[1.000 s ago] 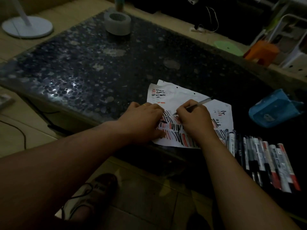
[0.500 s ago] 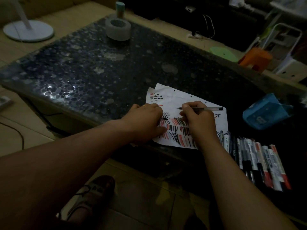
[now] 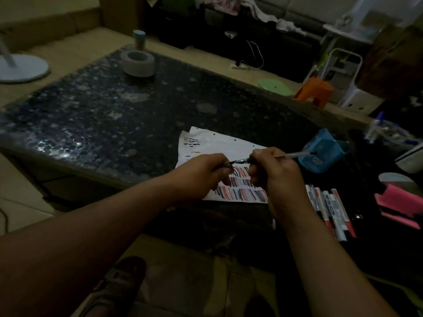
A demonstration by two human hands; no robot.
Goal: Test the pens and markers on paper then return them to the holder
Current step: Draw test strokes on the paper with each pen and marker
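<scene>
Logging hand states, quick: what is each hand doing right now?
Left hand: pinches a small dark piece, likely the cap.
Right hand: grips the pen.

Dim room: dark speckled table (image 3: 103, 115) on tan tiled floor (image 3: 75, 49).

The left hand (image 3: 203, 175) no longer lies flat on the paper (image 3: 212, 143). Its fingers now curl and pinch a small dark piece (image 3: 225, 165), too dim to identify. The right hand (image 3: 274, 175) has come up from the writing position. The pen (image 3: 295, 154) has turned from slanted to nearly level, with its tip toward the left hand and its rear end now before the blue holder (image 3: 329, 163). The camera view has shifted up and right.
</scene>
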